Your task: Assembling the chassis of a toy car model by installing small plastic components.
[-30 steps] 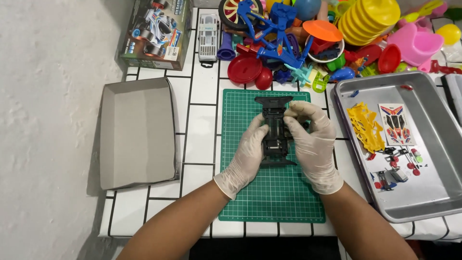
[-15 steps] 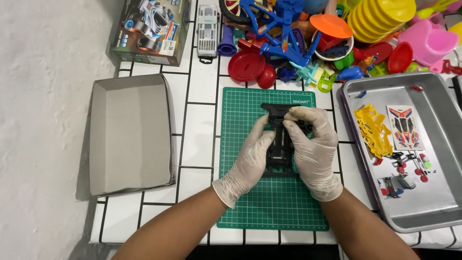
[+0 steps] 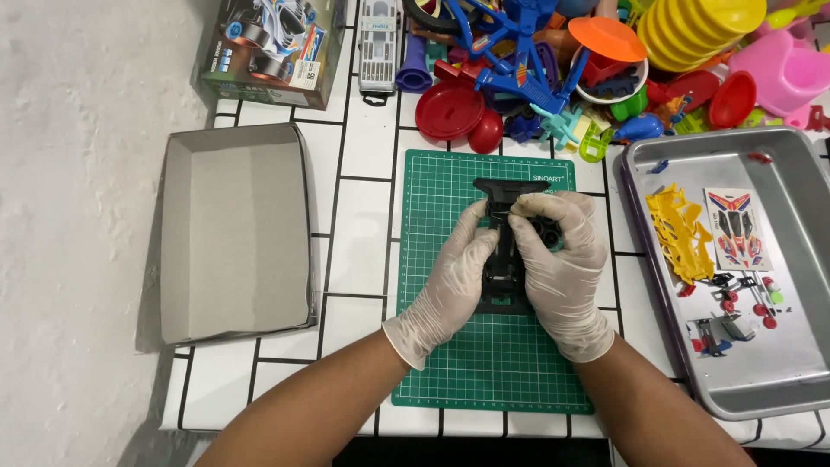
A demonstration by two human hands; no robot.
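Observation:
Both of my hands wear pale latex gloves and hold a black toy car chassis over a green cutting mat. My left hand grips the chassis from the left side. My right hand covers its right side, thumb and fingers pinching near the front end. A small black wheel part shows under my right fingers. Much of the chassis is hidden by my hands.
A metal tray at right holds a yellow parts sprue, a sticker sheet and small parts. An open grey cardboard box lid lies left. A kit box and a pile of colourful plastic toys line the back.
The view has shifted slightly, so the table sits more to the right and lower. My hands stay on the chassis, with the right fingers adjusted near its front.

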